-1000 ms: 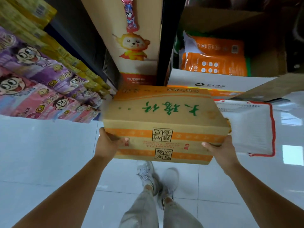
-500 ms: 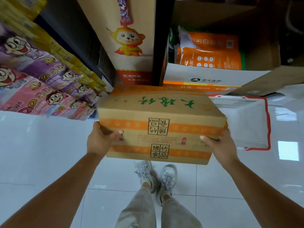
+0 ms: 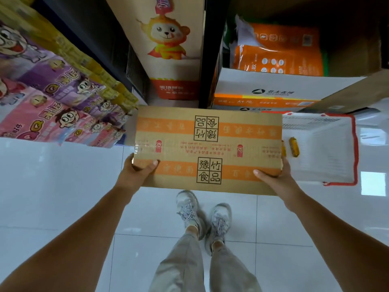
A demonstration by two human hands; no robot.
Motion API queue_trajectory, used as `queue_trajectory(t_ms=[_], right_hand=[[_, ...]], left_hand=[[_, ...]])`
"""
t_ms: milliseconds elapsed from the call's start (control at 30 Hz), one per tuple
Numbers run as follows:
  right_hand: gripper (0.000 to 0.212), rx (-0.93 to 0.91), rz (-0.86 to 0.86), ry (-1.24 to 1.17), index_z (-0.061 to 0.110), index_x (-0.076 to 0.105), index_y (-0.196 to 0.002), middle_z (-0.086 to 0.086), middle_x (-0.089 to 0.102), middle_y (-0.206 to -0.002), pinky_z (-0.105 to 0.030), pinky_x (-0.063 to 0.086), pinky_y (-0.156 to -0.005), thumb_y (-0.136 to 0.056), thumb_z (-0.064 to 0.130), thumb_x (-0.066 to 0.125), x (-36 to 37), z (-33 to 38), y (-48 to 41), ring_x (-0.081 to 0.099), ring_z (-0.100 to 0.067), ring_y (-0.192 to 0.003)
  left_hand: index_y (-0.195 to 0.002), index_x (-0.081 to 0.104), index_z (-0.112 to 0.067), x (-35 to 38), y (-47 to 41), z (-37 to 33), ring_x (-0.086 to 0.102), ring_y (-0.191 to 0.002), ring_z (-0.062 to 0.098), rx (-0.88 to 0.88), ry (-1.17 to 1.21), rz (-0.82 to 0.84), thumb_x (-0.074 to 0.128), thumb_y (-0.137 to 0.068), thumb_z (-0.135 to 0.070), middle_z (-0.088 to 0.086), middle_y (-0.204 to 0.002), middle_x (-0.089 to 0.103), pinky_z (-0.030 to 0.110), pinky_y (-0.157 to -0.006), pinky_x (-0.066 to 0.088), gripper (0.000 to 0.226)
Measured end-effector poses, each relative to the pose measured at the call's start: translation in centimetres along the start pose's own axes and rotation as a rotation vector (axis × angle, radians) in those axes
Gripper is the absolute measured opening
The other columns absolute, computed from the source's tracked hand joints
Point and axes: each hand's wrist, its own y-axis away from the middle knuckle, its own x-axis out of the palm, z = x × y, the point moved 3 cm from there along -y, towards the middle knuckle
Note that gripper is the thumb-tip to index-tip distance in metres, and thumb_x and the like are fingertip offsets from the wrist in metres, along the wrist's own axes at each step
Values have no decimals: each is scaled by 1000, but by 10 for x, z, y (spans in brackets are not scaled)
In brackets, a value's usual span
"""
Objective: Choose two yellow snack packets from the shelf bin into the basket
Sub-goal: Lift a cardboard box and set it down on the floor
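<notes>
Holding the box point(image 3: 208, 150), left hand point(image 3: 134, 173) and right hand point(image 3: 275, 175) each grip a near corner. Maybe two yellow packets point(image 3: 294, 146) sit in the basket point(image 3: 355, 148); next, put the box away

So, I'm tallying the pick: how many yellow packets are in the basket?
2: one yellow packet lies in the basket, a second packet beside it, half hidden by the carton; that carton may hide more.

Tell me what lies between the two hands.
The cardboard box: the left hand and right hand grip its near corners, as the head view shows.
</notes>
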Motion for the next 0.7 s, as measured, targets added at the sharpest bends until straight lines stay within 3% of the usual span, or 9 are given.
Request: queue_trajectory(t_ms=[100,200,267,367,433,500,600,700], right_hand=[[55,-50,8,-19,26,57,-134,7,67,-121,-24,47,-83,-83,32,78,1,3,6,60,-17,-119],[35,-98,5,46,40,64,-115,20,68,-105,-25,46,-78,-83,45,75,-10,24,10,62,-11,-105],[26,-115,-73,116,46,62,-102,28,63,-96,-31,47,-81,-81,57,72,-24,38,13,62,-10,-96],[53,-145,-193,267,41,61,-115,18,65,-101,-44,48,-92,-76,76,59,-45,60,19,59,-18,-98],[64,-168,-249,327,35,56,-127,10,62,-109,-44,46,-92,-78,77,56,-53,72,17,57,-20,-101],[62,-191,-220,265,33,55,-130,8,65,-117,-35,47,-89,-80,68,65,-50,76,10,62,-13,-103],[71,-161,-66,134,31,46,-141,4,61,-134,-37,50,-99,-79,46,79,-32,66,0,58,-16,-123],[91,-173,-17,84,33,31,-150,18,59,-126,-30,48,-97,-77,30,85,-20,49,-12,56,-12,-120]], left_hand=[[-118,60,-20,3,11,0,63,-110,24,-33,-52,-68,73,-82,-54,-3,-111,68,35,-85,48,51],[-118,63,-20,-2,17,-19,64,-106,25,27,-97,-87,72,-79,-61,-1,-112,70,43,-95,51,57],[-117,65,-24,-11,23,-36,66,-102,19,54,-81,-103,73,-71,-69,-7,-109,71,40,-93,52,65],[-99,69,-36,-26,28,-70,69,-87,1,139,-53,-117,71,-58,-80,-19,-91,74,27,-81,51,60],[-103,73,-32,-26,25,-87,71,-91,1,205,-10,-44,74,-64,-72,-17,-95,76,31,-88,53,56],[-112,72,-19,-18,22,-84,71,-100,12,230,65,23,80,-71,-54,-5,-103,77,42,-99,52,55],[-126,61,-17,-5,19,-60,68,-103,19,161,171,3,86,-75,-29,1,-110,72,51,-103,49,58],[-130,54,-14,2,13,-36,65,-113,32,127,219,38,85,-68,-22,13,-119,69,57,-103,48,70]])
